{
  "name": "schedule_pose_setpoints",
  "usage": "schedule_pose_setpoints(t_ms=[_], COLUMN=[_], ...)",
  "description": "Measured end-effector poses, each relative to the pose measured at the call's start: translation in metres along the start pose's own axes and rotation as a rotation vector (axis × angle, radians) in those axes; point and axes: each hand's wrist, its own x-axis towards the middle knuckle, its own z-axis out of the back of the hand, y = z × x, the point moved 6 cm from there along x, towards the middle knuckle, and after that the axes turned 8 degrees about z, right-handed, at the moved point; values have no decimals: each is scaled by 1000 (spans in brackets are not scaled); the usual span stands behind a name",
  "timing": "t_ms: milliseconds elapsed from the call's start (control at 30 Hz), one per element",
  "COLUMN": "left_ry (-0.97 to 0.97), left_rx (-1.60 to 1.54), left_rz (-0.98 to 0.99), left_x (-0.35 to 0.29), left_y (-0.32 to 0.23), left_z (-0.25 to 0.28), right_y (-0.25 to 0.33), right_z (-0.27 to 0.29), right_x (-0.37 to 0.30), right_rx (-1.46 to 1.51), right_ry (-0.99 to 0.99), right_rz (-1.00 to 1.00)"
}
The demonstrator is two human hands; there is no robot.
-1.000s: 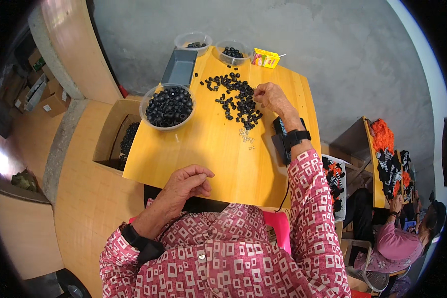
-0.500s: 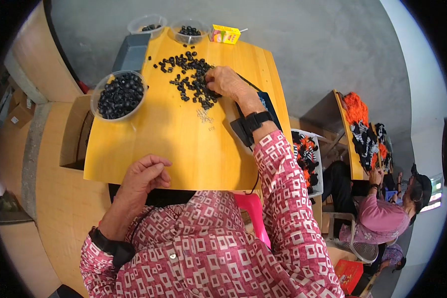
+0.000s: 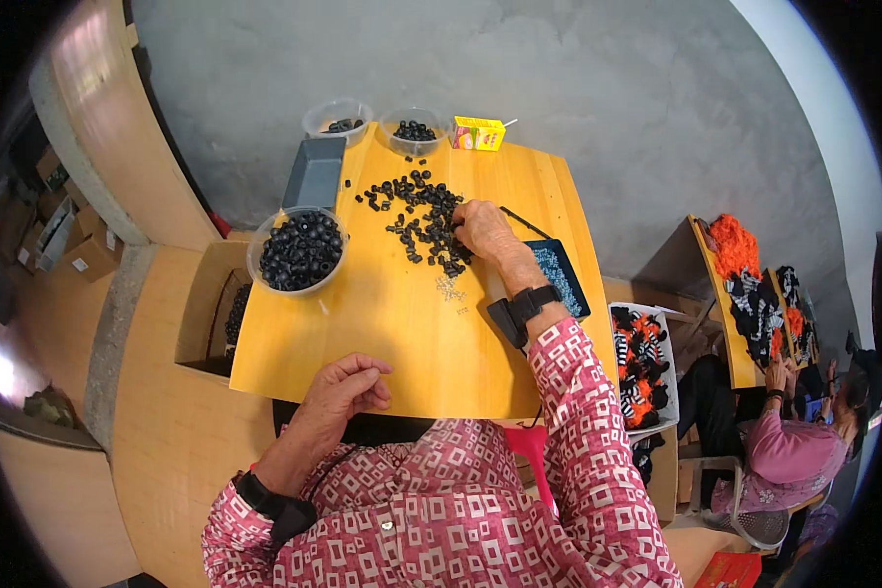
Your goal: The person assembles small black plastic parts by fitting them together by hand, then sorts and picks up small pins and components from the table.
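Observation:
My right hand [image 3: 487,233] reaches over the table to the right side of a loose spread of small black plastic pieces [image 3: 429,230], its fingers bent down among them. The fingertips are hidden, so any piece held there does not show. Above the table's near edge hovers my left hand [image 3: 348,394], fingers curled and thumb pressed to them; what it pinches, if anything, is too small to make out. Several tiny pale metal-looking pieces [image 3: 449,288] lie just nearer than the black spread. Beside my right wrist sits a dark tray of small bluish pieces [image 3: 551,263].
A tub of black pieces [image 3: 299,251] stands on the table's left, near a grey tray [image 3: 314,174]. Two clear tubs [image 3: 411,147] and a yellow drink carton [image 3: 478,133] line the far edge. A crate of orange-black items [image 3: 666,377] and a seated person [image 3: 794,456] are right.
The whole view has shifted, so the table appears lower and farther right. Both hands keep about the same places over the table, the right one still at the black pieces.

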Motion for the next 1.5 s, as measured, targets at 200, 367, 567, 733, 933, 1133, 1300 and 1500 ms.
schedule_pose_setpoints(t_ms=[200, 367, 567, 733, 933, 1133, 1300, 1500], left_ry=[0, -18, 0, -48, -11, -34, -16, -15], left_rx=[4, 29, 63, 83, 82, 47, 40, 27], left_rz=[12, -1, -22, -71, -71, -68, -95, -94], left_x=[2, 8, 31, 53, 60, 59, 57, 54], left_y=[0, -11, -20, -37, -31, -29, -30, -26], left_z=[3, 0, -4, -10, -10, -5, -8, -9], right_y=[3, 4, 11, 12, -7, 9, 11, 15], right_z=[9, 18, 12, 14, 12, 6, 4, 0], right_x=[-1, -6, -8, -7, -2, 1, 9, 5], right_rx=[116, 185, 252, 272, 321, 234, 126, 90], right_ry=[-83, -204, -203, -194, -92, -64, -100, -17], right_rz=[-19, 85, 74, 82, -102, 40, 129, 65])
